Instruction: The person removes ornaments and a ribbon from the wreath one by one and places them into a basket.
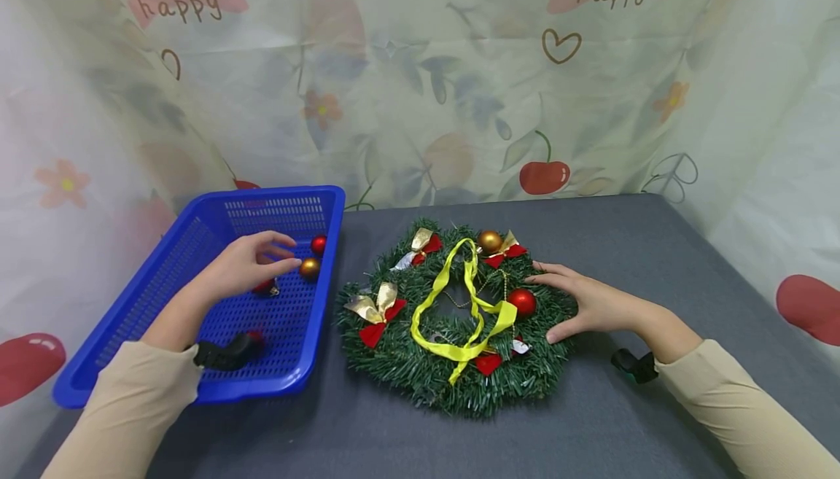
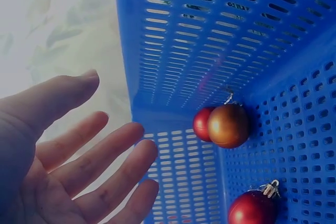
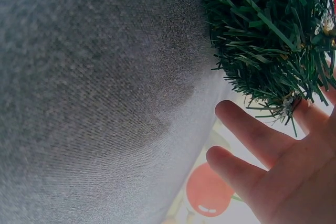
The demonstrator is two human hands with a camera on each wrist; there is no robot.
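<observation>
My left hand [image 1: 252,264] hovers over the blue basket [image 1: 289,381], fingers parted and nothing held. Near it in the basket are a gold ball ornament [image 1: 310,269], a red ball ornament [image 1: 319,245] and another red ball [image 2: 253,209] with a silver cap. A green tinsel wreath [image 1: 400,373] lies on the table, bearing gold-and-red bows [image 1: 377,311], a red ball [image 1: 522,302], a gold ball [image 1: 489,240] and a loose yellow ribbon [image 1: 453,351]. At the wreath's right edge, my right hand [image 1: 593,304] rests with spread fingers; some fingertips are behind tinsel in the right wrist view.
The grey cloth-covered table [image 1: 630,246] extends to the right of the wreath and in front of it. A printed curtain [image 1: 420,100] closes off the back and sides. The basket's right wall [image 1: 333,260] stands between the ornaments and the wreath.
</observation>
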